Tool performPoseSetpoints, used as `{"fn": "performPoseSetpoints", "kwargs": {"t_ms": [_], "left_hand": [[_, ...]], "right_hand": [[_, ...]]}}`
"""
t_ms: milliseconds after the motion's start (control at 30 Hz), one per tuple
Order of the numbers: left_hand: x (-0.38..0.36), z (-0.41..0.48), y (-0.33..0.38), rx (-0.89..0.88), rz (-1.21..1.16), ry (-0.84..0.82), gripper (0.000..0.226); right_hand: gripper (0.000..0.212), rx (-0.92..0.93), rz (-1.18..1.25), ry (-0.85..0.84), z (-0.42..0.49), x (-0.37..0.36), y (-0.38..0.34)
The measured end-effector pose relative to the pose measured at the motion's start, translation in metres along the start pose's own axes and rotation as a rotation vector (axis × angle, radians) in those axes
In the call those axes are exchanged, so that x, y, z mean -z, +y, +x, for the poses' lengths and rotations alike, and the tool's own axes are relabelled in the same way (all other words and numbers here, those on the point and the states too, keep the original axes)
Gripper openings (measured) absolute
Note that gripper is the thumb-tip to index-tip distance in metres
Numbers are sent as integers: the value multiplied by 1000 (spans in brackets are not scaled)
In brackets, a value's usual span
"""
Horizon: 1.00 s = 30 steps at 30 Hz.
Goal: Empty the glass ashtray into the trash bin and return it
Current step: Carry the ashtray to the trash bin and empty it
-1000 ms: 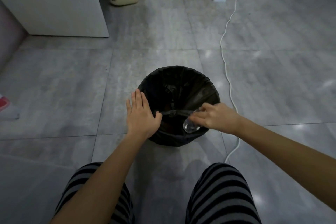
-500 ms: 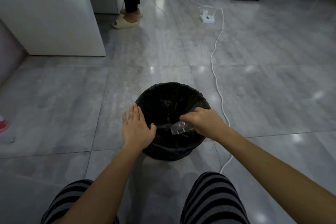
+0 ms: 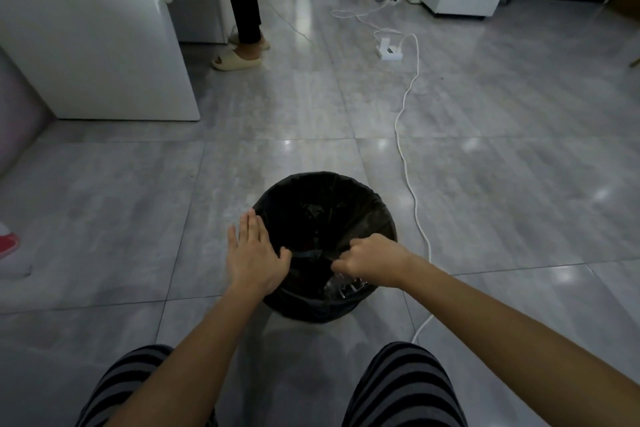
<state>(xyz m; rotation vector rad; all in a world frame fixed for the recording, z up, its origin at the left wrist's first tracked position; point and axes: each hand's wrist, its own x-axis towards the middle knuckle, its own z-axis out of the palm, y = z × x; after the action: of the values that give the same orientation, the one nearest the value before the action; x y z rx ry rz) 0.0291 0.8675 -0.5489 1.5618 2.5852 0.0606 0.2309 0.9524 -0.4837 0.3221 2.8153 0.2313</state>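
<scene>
the glass ashtray point(image 3: 344, 284) hangs tipped under the right hand point(image 3: 372, 262), inside the near edge of the trash bin point(image 3: 388, 218), over the black liner. it looks like thick clear glass, so i judge it stiff, fairly heavy for its size, smooth enough to slip, and likely to chip or crack if it knocks the bin wall or drops to the tiled floor point(image 3: 138, 218). the rim is the sensible place to hold it, thumb on one face and fingers on the other, and that seems to be how it is taken now, though the hand covers most of the contact

the right hand's fingers are curled tight, knuckles up, closed around the top edge of the ashtray; only the lower part of the glass shows below them. whether anything is left in it cannot be told, as the bin's inside is too dark

the left hand point(image 3: 254, 253) lies flat with its fingers point(image 3: 251, 225) straight and close together, thumb spread, the palm resting on the bin's left rim and gripping nothing; i take it to be steadying the bin

a white cable point(image 3: 412, 191) runs along the floor just right of the bin
</scene>
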Motion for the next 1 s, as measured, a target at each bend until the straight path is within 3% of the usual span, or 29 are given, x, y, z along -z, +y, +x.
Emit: {"fn": "performPoseSetpoints", "kwargs": {"t_ms": [67,200,367,533,667,700,767,900,1000], "left_hand": [[-2,-1,-1,-14,20,-2,83],[-1,1,3,-14,25,-12,83],[1,2,5,-31,53,-30,83],[4,3,7,-52,35,-39,83],[5,1,8,-61,14,-38,83],[5,1,9,-75,19,-42,83],[5,2,9,-100,38,-48,84],[4,2,11,-122,-38,3,85],[4,-1,17,-334,-312,18,100]], "right_hand": [[37,-12,-3,0,2,2,1],[35,-242,58,92,1,4,4],[28,12,-29,-64,1,2,2],[37,-289,44,25,-3,-5,8],[31,17,-40,-130,0,-6,3],[31,12,-31,-128,1,-8,4],[32,-176,129,-34,4,-8,10],[35,-710,739,199,8,-6,23],[45,-864,1181,317,10,-4,30]]}}
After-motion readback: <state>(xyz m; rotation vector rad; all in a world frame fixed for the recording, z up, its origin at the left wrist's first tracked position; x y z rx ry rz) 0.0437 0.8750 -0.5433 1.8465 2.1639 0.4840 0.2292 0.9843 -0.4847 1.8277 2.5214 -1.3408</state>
